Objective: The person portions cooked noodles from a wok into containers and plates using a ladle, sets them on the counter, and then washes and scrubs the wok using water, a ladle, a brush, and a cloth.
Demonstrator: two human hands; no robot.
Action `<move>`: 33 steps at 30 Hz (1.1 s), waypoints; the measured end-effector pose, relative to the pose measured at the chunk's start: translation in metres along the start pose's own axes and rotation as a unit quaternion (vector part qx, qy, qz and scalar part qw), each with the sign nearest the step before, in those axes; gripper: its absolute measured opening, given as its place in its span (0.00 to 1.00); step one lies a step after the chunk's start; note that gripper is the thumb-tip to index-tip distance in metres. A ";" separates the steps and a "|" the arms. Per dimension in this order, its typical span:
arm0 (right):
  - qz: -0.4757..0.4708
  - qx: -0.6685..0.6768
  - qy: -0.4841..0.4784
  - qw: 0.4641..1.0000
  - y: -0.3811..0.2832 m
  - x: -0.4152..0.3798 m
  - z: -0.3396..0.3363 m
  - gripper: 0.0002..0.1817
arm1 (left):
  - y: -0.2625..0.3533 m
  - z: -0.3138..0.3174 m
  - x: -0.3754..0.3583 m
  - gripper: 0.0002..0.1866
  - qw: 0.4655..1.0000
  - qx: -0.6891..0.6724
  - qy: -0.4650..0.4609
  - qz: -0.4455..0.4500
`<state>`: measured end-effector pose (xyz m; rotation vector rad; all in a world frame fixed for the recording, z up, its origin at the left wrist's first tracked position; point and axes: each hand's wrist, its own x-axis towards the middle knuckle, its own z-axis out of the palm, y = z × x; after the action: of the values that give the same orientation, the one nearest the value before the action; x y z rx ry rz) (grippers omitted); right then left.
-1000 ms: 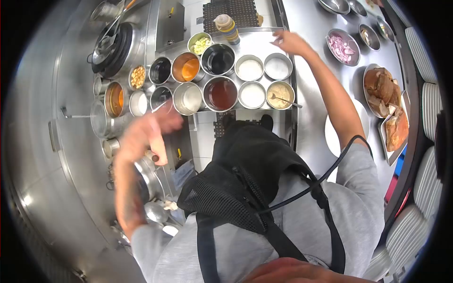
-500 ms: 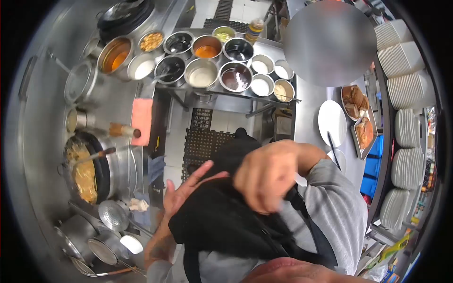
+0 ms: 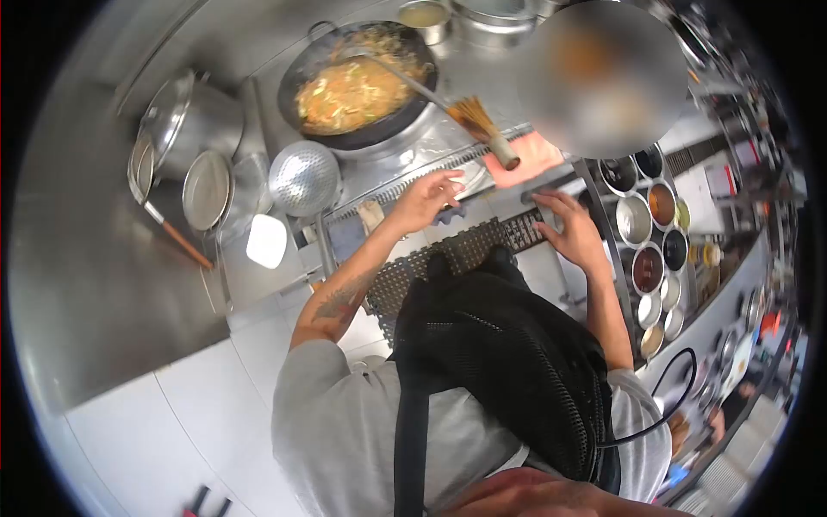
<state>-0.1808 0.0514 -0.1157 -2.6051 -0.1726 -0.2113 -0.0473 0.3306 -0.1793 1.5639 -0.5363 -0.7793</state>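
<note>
My left hand (image 3: 424,200) reaches out over the stove's front edge, its fingers apart and nothing in them. My right hand (image 3: 572,229) is also empty, fingers spread, near the front rail beside the row of sauce pots. Beyond them sits a black wok (image 3: 413,116) full of steaming, orange-brown food (image 3: 353,90) with pale and green bits. A long-handled ladle (image 3: 401,79) rests in the wok. Next to the wok, a bamboo brush (image 3: 482,127) lies with its handle end over a pink cloth (image 3: 527,161). Neither hand touches the ladle or brush.
Left of the wok are a perforated skimmer (image 3: 305,178), a round mesh strainer (image 3: 208,189), a lidded pot (image 3: 194,116) and a white square dish (image 3: 267,240). Several sauce pots (image 3: 634,220) stand at the right. A black perforated mat (image 3: 448,254) lies on the floor.
My view has turned left toward the stove, so the wok is now ahead. My right hand, earlier closed before my chest, is now stretched forward and open. My left hand stays open.
</note>
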 end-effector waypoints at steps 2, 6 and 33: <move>0.070 0.158 -0.070 0.982 0.005 0.023 0.013 0.26 | -0.002 -0.028 -0.010 0.18 0.985 0.095 0.146 0.005; 0.088 0.125 -0.055 0.987 0.026 0.087 0.038 0.28 | -0.046 -0.054 -0.019 0.18 0.874 0.346 0.340 0.020; -0.152 -0.202 -0.210 0.945 -0.026 0.299 0.024 0.32 | -0.191 -0.089 -0.090 0.26 0.753 0.272 0.574 -0.172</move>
<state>0.1107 0.1109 -0.0692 -2.9889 -0.7568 0.2347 -0.0596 0.4837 -0.3494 2.3563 0.5186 0.2410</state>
